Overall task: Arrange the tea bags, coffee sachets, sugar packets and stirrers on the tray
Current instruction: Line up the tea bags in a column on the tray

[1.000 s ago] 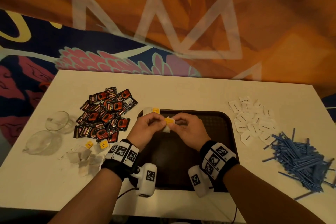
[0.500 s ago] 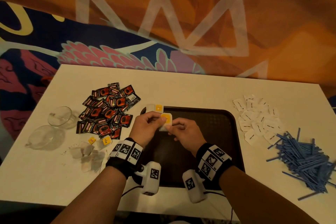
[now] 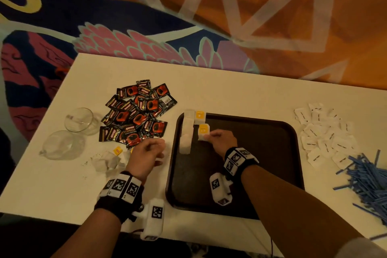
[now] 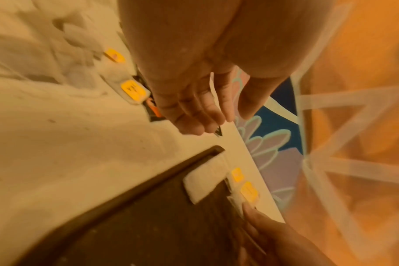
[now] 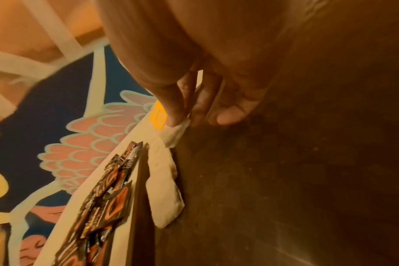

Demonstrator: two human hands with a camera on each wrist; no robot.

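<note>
A dark brown tray (image 3: 261, 153) lies in the middle of the white table. In its far-left corner lie two white tea bags (image 3: 188, 132), one with a yellow tag (image 3: 199, 115). Beside them my right hand (image 3: 207, 137) pinches a third tea bag (image 3: 203, 131) by its lower edge; the right wrist view shows thumb and fingers (image 5: 174, 115) on the white bag (image 5: 176, 134), low over the tray. My left hand (image 3: 157, 152) hovers over the table left of the tray, fingers (image 4: 205, 117) relaxed and holding nothing, close to the loose tea bags (image 3: 109, 160).
Coffee sachets (image 3: 137, 115) are heaped left of the tray, with two glass bowls (image 3: 80, 119) beyond them. White sugar packets (image 3: 326, 134) and a heap of blue stirrers (image 3: 368, 178) lie to the tray's right. A patterned carpet (image 3: 146, 27) lies beyond the table's far edge.
Both hands held the tea bag over the tray. My left hand has let go and moved left over the table; my right hand has carried the bag to the tray's far-left corner.
</note>
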